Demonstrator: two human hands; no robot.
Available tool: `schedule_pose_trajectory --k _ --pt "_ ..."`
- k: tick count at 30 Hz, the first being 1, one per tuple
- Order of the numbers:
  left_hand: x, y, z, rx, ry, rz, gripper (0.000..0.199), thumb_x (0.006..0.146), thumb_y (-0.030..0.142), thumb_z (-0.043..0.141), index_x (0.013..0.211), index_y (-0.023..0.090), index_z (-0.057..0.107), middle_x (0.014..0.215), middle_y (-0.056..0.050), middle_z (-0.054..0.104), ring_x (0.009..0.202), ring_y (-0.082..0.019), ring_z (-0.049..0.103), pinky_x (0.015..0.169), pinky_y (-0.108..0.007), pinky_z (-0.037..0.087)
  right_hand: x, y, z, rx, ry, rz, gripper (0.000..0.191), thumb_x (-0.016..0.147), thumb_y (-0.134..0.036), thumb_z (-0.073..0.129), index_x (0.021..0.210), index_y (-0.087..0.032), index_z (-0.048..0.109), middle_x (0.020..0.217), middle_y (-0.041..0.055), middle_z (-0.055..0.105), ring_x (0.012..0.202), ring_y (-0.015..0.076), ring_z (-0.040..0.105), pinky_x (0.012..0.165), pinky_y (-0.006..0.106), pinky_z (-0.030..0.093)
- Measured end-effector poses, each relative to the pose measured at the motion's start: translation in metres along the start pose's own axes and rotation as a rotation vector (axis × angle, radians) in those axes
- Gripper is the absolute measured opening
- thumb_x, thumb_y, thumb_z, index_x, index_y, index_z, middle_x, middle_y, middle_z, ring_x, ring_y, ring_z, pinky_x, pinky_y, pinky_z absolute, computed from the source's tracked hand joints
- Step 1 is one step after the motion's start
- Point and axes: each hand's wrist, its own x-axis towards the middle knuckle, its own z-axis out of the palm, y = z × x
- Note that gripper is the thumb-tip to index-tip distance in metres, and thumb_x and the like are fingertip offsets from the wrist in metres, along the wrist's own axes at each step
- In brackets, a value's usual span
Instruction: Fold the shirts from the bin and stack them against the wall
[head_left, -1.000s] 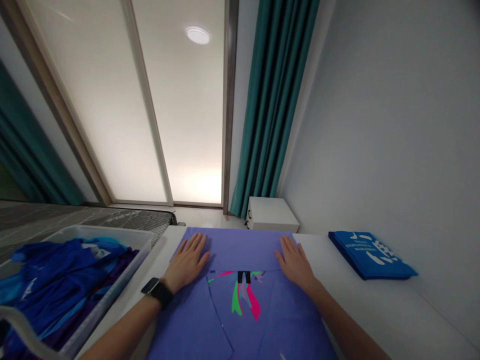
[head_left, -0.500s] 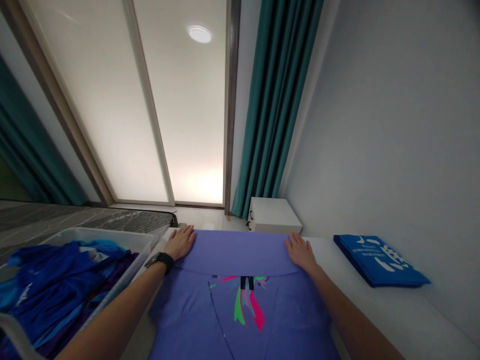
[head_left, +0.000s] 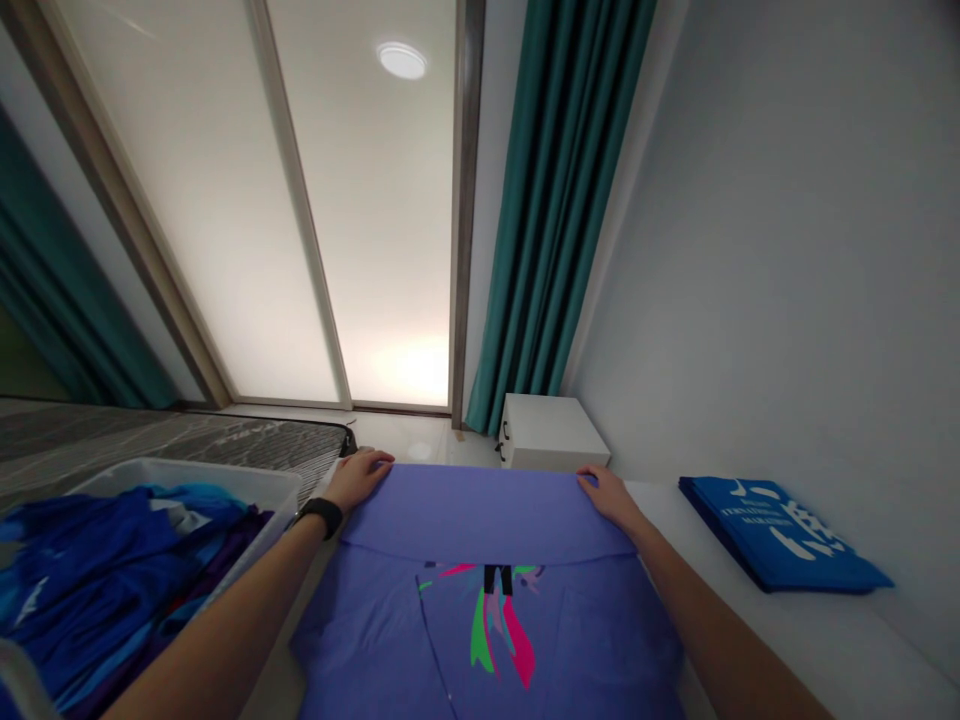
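Observation:
A purple shirt with a colourful print lies on the white table, its far part folded over toward me in a smooth band. My left hand, with a black watch on the wrist, is at the far left corner of the band, fingers curled at its edge. At the far right corner my right hand has thumb and fingers bent round the shirt's edge. Both hands look closed on the cloth, with the fingertips partly hidden.
To the left, a white bin holds crumpled blue and purple clothes. A folded blue garment lies on the table at the right. Beyond the table stands a white cabinet, near a green curtain.
Both hands have gone from lying flat with fingers spread to having the fingers bent round the far corners of the shirt. The view has shifted slightly.

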Motion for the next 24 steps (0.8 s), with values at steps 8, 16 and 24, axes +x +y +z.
schedule_pose_trajectory --k 8,16,24 --pt "-0.001 -0.011 0.003 -0.156 0.112 0.019 0.037 0.085 0.043 0.043 0.09 0.02 0.072 0.097 -0.007 0.069 0.095 -0.023 0.064 0.089 -0.031 0.047 -0.011 0.003 0.01 -0.014 0.183 -0.08 0.023 0.09 -0.026 0.042 0.093 -0.019 0.063 0.099 0.0103 0.066 0.097 0.0242 0.058 0.091 0.037 0.043" --pt "0.0 -0.009 0.008 -0.013 0.144 0.084 0.038 0.085 0.043 0.048 0.101 0.019 0.074 0.098 -0.011 0.064 0.099 -0.027 0.055 0.096 -0.043 0.04 -0.014 0.0 0.012 -0.068 0.199 -0.092 0.028 0.089 -0.021 0.04 0.102 -0.017 0.064 0.104 0.0107 0.067 0.101 0.0249 0.057 0.091 0.037 0.041" --pt "0.011 0.011 -0.001 -0.056 0.023 0.132 0.025 0.078 0.037 0.053 0.082 0.019 0.07 0.091 -0.01 0.065 0.093 -0.027 0.054 0.089 -0.04 0.042 -0.014 -0.001 0.011 -0.117 0.176 -0.075 0.022 0.088 -0.023 0.043 0.093 -0.017 0.064 0.096 0.0104 0.065 0.095 0.0252 0.056 0.088 0.036 0.041"
